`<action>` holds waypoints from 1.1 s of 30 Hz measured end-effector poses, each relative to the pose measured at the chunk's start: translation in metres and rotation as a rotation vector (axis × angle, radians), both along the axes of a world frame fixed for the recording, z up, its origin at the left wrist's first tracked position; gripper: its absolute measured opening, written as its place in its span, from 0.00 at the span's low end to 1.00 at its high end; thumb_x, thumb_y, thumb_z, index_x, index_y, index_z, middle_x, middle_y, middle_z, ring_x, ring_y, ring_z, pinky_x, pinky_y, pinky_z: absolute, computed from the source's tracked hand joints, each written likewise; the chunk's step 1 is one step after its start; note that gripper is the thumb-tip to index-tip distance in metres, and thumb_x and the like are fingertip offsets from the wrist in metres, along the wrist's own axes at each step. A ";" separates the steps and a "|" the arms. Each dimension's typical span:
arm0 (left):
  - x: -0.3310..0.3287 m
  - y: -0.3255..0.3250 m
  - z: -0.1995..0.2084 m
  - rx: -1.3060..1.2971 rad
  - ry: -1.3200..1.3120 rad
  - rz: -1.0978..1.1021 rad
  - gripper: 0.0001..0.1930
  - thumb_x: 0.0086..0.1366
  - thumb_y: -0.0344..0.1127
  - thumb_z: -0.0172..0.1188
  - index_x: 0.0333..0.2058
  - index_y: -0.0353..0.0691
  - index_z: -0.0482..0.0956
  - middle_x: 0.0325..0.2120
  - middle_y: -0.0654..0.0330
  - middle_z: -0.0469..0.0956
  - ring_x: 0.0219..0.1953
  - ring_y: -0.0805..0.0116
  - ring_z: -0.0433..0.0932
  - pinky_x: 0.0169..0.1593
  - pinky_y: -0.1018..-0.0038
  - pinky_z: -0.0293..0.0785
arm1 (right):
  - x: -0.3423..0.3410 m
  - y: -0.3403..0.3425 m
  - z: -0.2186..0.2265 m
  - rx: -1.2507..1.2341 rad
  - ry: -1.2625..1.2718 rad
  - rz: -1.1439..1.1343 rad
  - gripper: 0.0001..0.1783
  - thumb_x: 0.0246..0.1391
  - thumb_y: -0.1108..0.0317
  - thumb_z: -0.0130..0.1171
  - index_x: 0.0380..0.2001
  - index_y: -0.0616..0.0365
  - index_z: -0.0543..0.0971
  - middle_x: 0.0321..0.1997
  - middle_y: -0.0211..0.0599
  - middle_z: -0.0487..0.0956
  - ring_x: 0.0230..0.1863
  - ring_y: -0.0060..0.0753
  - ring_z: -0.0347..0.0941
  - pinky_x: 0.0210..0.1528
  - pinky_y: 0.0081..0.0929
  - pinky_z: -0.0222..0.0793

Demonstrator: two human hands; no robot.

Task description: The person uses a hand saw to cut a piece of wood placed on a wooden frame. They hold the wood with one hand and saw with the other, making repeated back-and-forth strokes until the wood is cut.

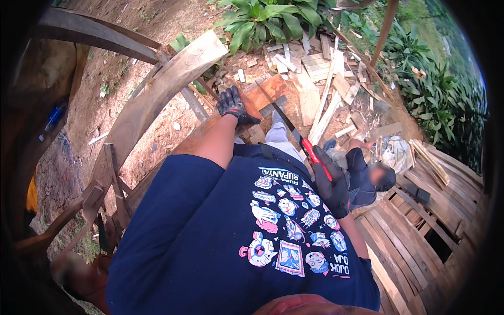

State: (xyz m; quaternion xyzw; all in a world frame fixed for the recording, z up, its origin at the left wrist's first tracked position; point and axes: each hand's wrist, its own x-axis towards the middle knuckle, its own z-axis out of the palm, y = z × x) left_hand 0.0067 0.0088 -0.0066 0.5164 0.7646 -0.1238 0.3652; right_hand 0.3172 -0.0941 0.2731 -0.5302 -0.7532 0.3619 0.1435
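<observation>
My left hand (234,106), in a black and grey work glove, presses down on a reddish-brown wooden board (272,88), its fingers stretched out and the thumb spread to the side. In my right hand (332,184), also gloved in black, is the red handle of a handsaw (292,127). The dark, narrow blade runs up and left from the handle and crosses the board just right of my left hand. Whether the teeth are sunk into the wood I cannot tell. The underside of the board is hidden.
A thick curved timber (152,94) arches along the left. Wood offcuts (320,68) litter the ground ahead. Another person (364,176) crouches at right beside stacked planks (404,231); a second (84,278) is at lower left. Leafy plants (268,21) grow at the far side.
</observation>
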 end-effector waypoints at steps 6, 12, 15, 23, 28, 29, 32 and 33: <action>-0.003 0.005 0.017 -0.045 -0.032 0.006 0.92 0.29 0.76 0.86 0.84 0.47 0.34 0.83 0.53 0.43 0.86 0.45 0.40 0.84 0.41 0.44 | -0.054 0.062 -0.072 -0.196 0.143 -0.230 0.23 0.76 0.62 0.59 0.67 0.61 0.82 0.67 0.58 0.84 0.68 0.58 0.82 0.70 0.42 0.76; -0.005 0.001 0.007 -0.019 -0.043 -0.023 0.91 0.32 0.77 0.85 0.84 0.44 0.32 0.84 0.46 0.38 0.86 0.38 0.35 0.83 0.36 0.44 | -0.088 0.084 -0.164 -0.125 0.262 -0.174 0.24 0.75 0.61 0.61 0.68 0.58 0.82 0.66 0.57 0.84 0.68 0.54 0.82 0.69 0.40 0.76; -0.006 -0.001 0.002 -0.013 -0.040 -0.010 0.91 0.32 0.77 0.85 0.84 0.45 0.33 0.84 0.47 0.39 0.86 0.39 0.36 0.83 0.36 0.44 | -0.102 0.086 -0.192 -0.085 0.316 -0.180 0.25 0.74 0.61 0.62 0.69 0.57 0.81 0.64 0.57 0.86 0.65 0.51 0.85 0.67 0.40 0.78; -0.001 -0.001 -0.004 0.007 -0.030 0.005 0.90 0.34 0.75 0.86 0.84 0.45 0.34 0.84 0.48 0.40 0.86 0.41 0.38 0.82 0.37 0.45 | -0.099 0.075 -0.216 -0.108 0.275 -0.124 0.24 0.74 0.60 0.61 0.68 0.54 0.83 0.58 0.57 0.88 0.60 0.57 0.86 0.62 0.44 0.80; -0.002 -0.002 0.002 0.025 -0.026 -0.005 0.89 0.34 0.75 0.86 0.84 0.45 0.35 0.82 0.49 0.44 0.86 0.41 0.40 0.82 0.37 0.47 | -0.096 0.072 -0.203 -0.057 0.245 -0.120 0.23 0.74 0.59 0.60 0.67 0.53 0.83 0.59 0.58 0.87 0.61 0.59 0.85 0.62 0.46 0.80; 0.000 -0.001 0.004 0.028 -0.019 -0.010 0.89 0.34 0.75 0.86 0.84 0.45 0.35 0.82 0.49 0.44 0.86 0.42 0.41 0.82 0.38 0.47 | -0.094 0.071 -0.202 -0.058 0.247 -0.128 0.24 0.74 0.59 0.60 0.68 0.53 0.83 0.59 0.58 0.87 0.61 0.59 0.85 0.62 0.46 0.80; -0.004 0.000 -0.003 0.003 -0.003 -0.015 0.89 0.34 0.75 0.86 0.83 0.44 0.34 0.82 0.49 0.44 0.86 0.42 0.41 0.81 0.38 0.48 | -0.095 0.073 -0.176 -0.190 0.210 -0.113 0.24 0.76 0.61 0.58 0.70 0.57 0.80 0.65 0.58 0.84 0.68 0.55 0.81 0.69 0.43 0.75; -0.004 0.000 -0.007 0.000 -0.002 -0.010 0.89 0.34 0.74 0.86 0.83 0.45 0.33 0.82 0.49 0.43 0.86 0.42 0.40 0.82 0.38 0.48 | -0.095 0.073 -0.166 -0.254 0.187 -0.106 0.25 0.77 0.62 0.57 0.71 0.58 0.79 0.68 0.58 0.83 0.72 0.54 0.79 0.73 0.41 0.73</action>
